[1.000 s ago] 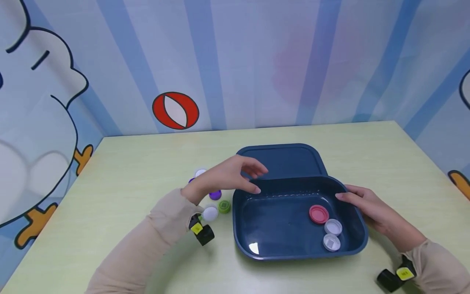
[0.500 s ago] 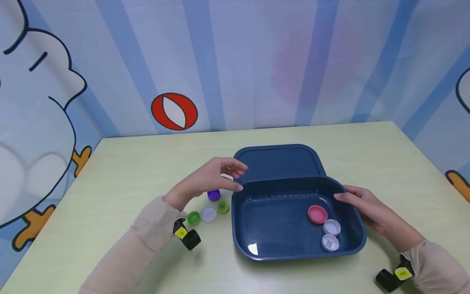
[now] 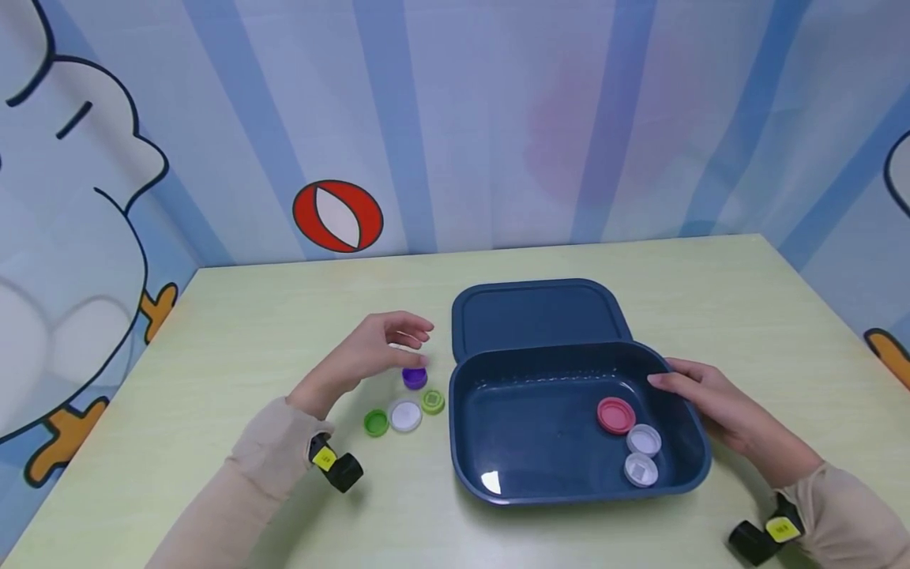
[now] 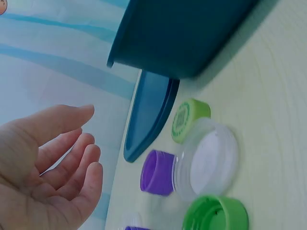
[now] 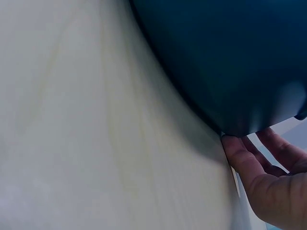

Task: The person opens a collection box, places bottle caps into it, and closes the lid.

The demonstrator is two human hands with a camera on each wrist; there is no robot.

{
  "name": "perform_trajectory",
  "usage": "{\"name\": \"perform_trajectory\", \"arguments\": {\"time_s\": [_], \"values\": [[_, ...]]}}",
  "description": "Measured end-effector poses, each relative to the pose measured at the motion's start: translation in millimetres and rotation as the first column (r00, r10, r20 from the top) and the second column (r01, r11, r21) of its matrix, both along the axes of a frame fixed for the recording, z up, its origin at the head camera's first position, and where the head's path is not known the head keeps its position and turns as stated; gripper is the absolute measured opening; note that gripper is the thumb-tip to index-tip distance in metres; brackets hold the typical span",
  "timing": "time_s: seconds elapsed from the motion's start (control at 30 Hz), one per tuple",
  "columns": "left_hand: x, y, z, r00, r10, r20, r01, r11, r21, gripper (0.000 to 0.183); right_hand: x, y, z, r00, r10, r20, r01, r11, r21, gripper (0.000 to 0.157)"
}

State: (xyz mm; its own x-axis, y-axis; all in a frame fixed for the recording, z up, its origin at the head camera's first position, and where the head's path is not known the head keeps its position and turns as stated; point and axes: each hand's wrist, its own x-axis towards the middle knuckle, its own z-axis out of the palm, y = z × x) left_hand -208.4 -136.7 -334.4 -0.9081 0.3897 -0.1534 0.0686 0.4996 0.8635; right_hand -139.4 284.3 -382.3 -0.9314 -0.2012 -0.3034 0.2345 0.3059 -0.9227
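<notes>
My left hand hovers above several bottle caps on the table, its fingers loosely bent around nothing. Beneath its thumb lies a purple cap; close by are a light green cap, a white cap and a green cap. In the left wrist view the white cap has a clear rim. Right of them stands a dark blue plastic box. My right hand grips its right wall, thumb over the rim. Inside the box lie a red cap and two white caps.
A dark blue lid lies flat behind the box, touching or partly under its rear edge. Another purple piece shows at the bottom of the left wrist view. A printed cloth backdrop rises behind the pale table.
My left hand has moved left, from over the box's left edge to above the loose caps, uncovering the green cap. My right hand and the box have stayed put.
</notes>
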Motion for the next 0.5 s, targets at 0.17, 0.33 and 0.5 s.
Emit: {"name": "perform_trajectory", "arguments": {"time_s": [0.17, 0.33, 0.5], "values": [[0.5, -10, -3.1, 0.999, 0.032, 0.005, -0.032, 0.999, -0.017, 0.044, -0.2, 0, 0.1, 1.0, -0.004, 0.004, 0.004, 1.0, 0.005, 0.064], [3.0, -21, -3.5, 0.998, 0.054, 0.013, -0.054, 0.998, -0.011, 0.044, 0.4, -1, 0.1, 1.0, -0.007, 0.015, 0.007, 1.0, 0.019, 0.066], [3.3, -32, -5.2, 0.996, 0.094, 0.014, -0.093, 0.996, -0.014, 0.044, 0.5, -1, 0.0, 1.0, -0.009, 0.014, 0.009, 1.0, 0.013, 0.066]]}}
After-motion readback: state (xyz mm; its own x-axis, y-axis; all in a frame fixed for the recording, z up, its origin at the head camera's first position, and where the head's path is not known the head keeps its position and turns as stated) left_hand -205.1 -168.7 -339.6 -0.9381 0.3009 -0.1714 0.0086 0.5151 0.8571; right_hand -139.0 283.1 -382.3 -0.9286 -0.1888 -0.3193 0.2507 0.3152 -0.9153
